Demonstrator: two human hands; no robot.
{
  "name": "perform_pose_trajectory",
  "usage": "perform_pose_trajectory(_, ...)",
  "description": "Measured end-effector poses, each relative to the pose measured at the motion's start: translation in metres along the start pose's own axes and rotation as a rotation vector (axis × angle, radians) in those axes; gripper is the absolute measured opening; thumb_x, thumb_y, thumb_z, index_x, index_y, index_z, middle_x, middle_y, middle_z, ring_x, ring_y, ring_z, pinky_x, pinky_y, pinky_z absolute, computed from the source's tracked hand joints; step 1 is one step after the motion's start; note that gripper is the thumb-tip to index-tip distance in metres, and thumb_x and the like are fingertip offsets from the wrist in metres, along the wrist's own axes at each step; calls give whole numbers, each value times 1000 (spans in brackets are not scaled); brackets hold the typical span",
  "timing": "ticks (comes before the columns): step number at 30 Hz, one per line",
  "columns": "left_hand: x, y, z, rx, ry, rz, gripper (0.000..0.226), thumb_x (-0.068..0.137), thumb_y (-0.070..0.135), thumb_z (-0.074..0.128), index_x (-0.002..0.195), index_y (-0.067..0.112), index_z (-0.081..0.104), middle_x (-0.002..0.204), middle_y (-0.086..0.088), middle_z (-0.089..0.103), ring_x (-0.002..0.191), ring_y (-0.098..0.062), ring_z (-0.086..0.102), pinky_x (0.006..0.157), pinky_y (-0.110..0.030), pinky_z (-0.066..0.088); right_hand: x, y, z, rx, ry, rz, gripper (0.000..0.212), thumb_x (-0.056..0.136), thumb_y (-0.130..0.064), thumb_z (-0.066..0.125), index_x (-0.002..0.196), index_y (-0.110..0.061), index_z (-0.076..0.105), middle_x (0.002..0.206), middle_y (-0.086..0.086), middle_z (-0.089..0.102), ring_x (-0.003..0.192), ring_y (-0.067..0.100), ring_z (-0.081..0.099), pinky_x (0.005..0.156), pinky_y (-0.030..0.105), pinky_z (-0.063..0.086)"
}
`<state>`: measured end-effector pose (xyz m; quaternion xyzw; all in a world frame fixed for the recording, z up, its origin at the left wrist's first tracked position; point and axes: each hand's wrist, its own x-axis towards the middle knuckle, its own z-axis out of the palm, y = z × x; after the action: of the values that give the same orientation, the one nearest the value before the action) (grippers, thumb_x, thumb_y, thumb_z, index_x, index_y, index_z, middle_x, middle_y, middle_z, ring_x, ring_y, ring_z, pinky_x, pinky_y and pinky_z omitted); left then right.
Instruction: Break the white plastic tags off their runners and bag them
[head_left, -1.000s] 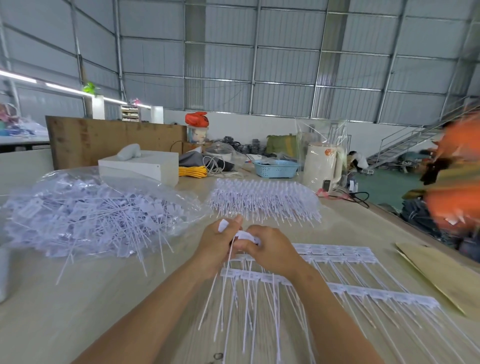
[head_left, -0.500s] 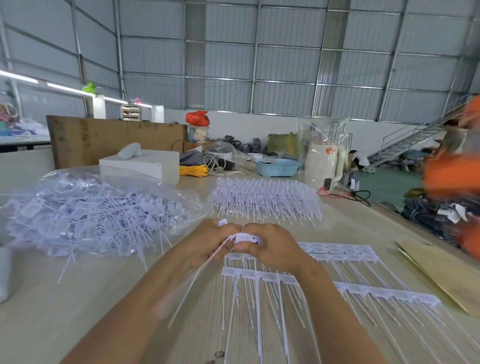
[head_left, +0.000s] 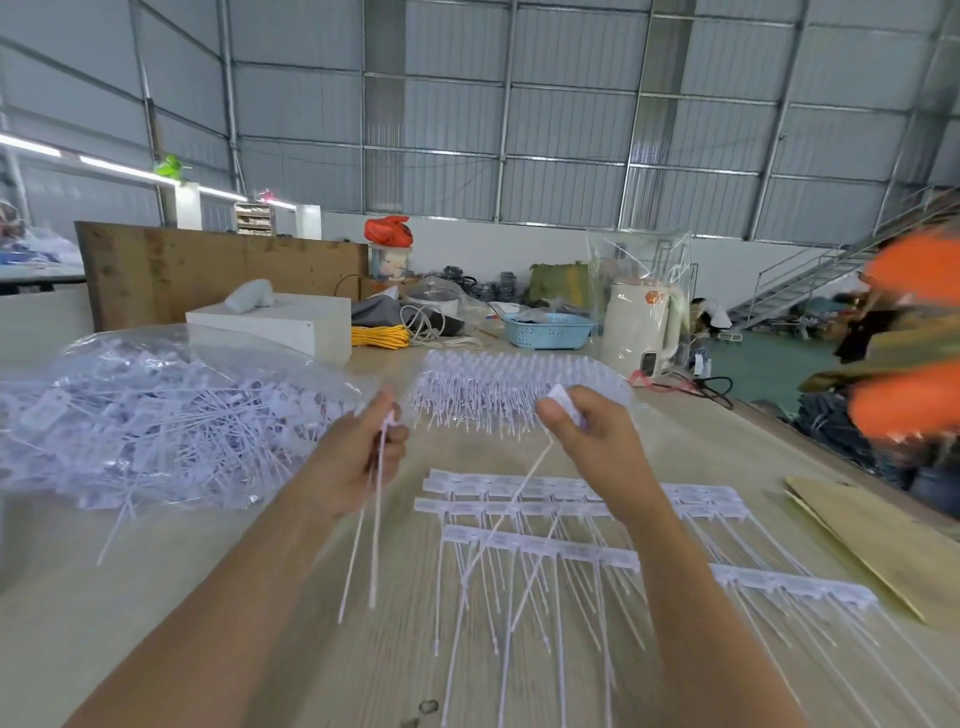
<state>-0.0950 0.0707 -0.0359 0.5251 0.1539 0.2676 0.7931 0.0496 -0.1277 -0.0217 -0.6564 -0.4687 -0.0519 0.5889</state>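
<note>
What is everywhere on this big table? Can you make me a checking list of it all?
Surface: pale wooden table, a cardboard sheet at its right edge.
Job's things: strips of white tags lie in front; clear bag of loose tags sits left; another tag pile behind.
Clutter: white box, blue basket, white kettle.
Grips: left hand pinches loose tags; right hand pinches one tag head.
Cables: yellow coil; black cord by the kettle.
Surroundings: metal-walled hall, staircase, blurred orange shape at right.
</note>
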Motion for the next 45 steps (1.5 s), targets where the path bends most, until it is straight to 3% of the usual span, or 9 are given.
perform_pose_trajectory(6, -5, -38, 41, 357, 38, 213, 23, 91, 37, 59, 82, 15, 63, 59, -4, 66, 48, -17, 62, 45, -22, 51, -9, -6, 45, -110, -257, -10, 22, 77, -26, 75, 73, -18, 55, 68, -5, 51, 61, 8, 46, 59, 24, 36)
perform_pose_trajectory(11, -15, -45, 53, 261, -245, -10, 66, 85, 68, 30, 79, 10, 61, 62, -6, 58, 47, -15, 50, 43, -21, 40, -14, 4, 56, -114, -308, -7, 44, 63, -22, 85, 88, -17, 49, 90, 3, 48, 65, 11, 56, 59, 22, 50)
perform_pose_trajectory(17, -14, -50, 59, 364, -43, 77, 33, 91, 41, 56, 96, 10, 63, 61, -4, 64, 43, -15, 56, 41, -21, 42, -12, 13, 54, -265, -282, -104, 48, 66, -19, 83, 98, -19, 47, 99, 3, 47, 83, 0, 44, 70, 5, 35)
perform_pose_trajectory(20, -13, -46, 55, 314, 17, 121, 19, 95, 31, 54, 97, 14, 63, 57, -3, 59, 40, -13, 49, 37, -17, 35, -12, 11, 51, -211, -265, -47, 45, 69, -30, 81, 100, -23, 49, 96, -2, 51, 86, 6, 50, 69, 10, 38)
perform_pose_trajectory(24, -11, -43, 54, 309, 60, 155, 13, 95, 26, 55, 83, 21, 58, 49, 3, 52, 36, -8, 40, 36, -15, 26, -11, 10, 50, -290, -270, -3, 22, 83, -28, 69, 92, -12, 56, 82, -1, 57, 77, 17, 54, 70, 34, 42)
perform_pose_trajectory(29, -12, -39, 52, 446, 51, 205, 28, 94, 28, 56, 67, 19, 57, 46, 6, 45, 32, -5, 33, 34, -14, 25, -12, 5, 48, -279, -372, -38, 14, 90, -25, 62, 83, -15, 55, 66, -13, 47, 62, 7, 44, 60, 26, 34)
perform_pose_trajectory(35, -16, -26, 51, 582, -78, 144, 28, 95, 30, 52, 79, 8, 55, 48, 2, 43, 34, -8, 29, 37, -14, 22, -11, 0, 41, -265, -420, -70, 9, 89, -20, 61, 83, -14, 58, 75, -1, 54, 69, 15, 47, 65, 31, 37)
perform_pose_trajectory(39, -19, -16, 49, 650, -144, 3, 26, 93, 30, 53, 72, 14, 54, 48, 3, 46, 34, -7, 27, 36, -12, 18, -11, -4, 35, -308, -437, -65, 33, 86, -18, 65, 67, -39, 48, 64, -18, 49, 66, 6, 47, 67, 29, 39)
perform_pose_trajectory(45, -21, 8, 47, 531, -173, -129, 36, 96, 29, 48, 64, 15, 53, 42, 6, 40, 30, -4, 24, 30, -11, 15, -9, -12, 37, -223, -420, -37, 31, 87, -17, 64, 65, -34, 51, 65, -13, 49, 68, 11, 48, 65, 30, 40)
